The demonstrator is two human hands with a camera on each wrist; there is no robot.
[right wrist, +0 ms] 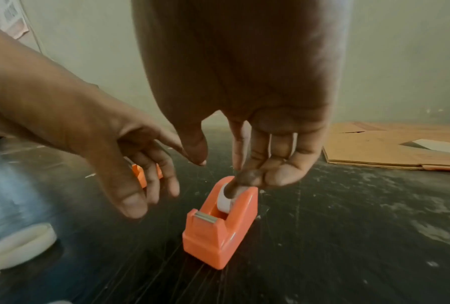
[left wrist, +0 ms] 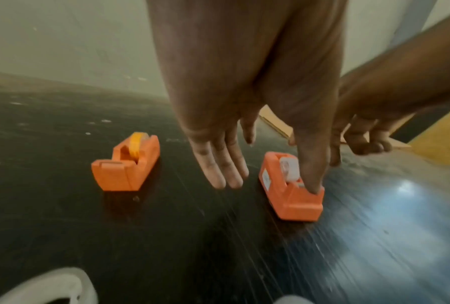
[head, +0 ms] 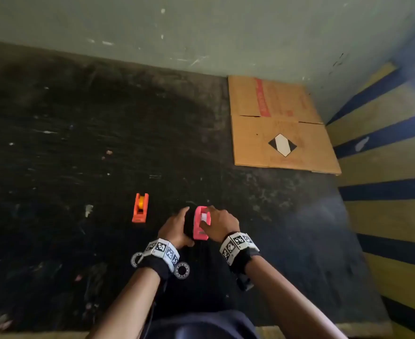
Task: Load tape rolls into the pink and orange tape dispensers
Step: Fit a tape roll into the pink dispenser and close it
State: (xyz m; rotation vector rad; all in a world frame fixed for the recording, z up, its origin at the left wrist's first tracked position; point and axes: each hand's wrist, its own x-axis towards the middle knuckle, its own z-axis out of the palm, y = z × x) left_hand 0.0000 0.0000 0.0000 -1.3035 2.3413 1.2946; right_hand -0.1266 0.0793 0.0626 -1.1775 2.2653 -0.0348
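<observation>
The pink dispenser (head: 200, 227) stands on the dark floor between my hands and looks orange in both wrist views (right wrist: 218, 232). A white tape roll (right wrist: 224, 202) sits in its cradle. My right hand (head: 207, 222) is over it with bent fingers, one fingertip down on the roll and the thumb apart. My left hand (head: 184, 226) is beside the dispenser's left side, fingers straight, with its thumb (left wrist: 313, 181) on the front block by the cutter. The orange dispenser (head: 140, 207) stands apart to the left and holds a yellow roll (left wrist: 137, 146).
A flattened cardboard box (head: 279, 128) lies at the far right by the wall. A yellow and blue striped surface (head: 387, 182) borders the floor on the right. A white ring (right wrist: 20, 244) shows near my left wrist; whether it lies loose I cannot tell.
</observation>
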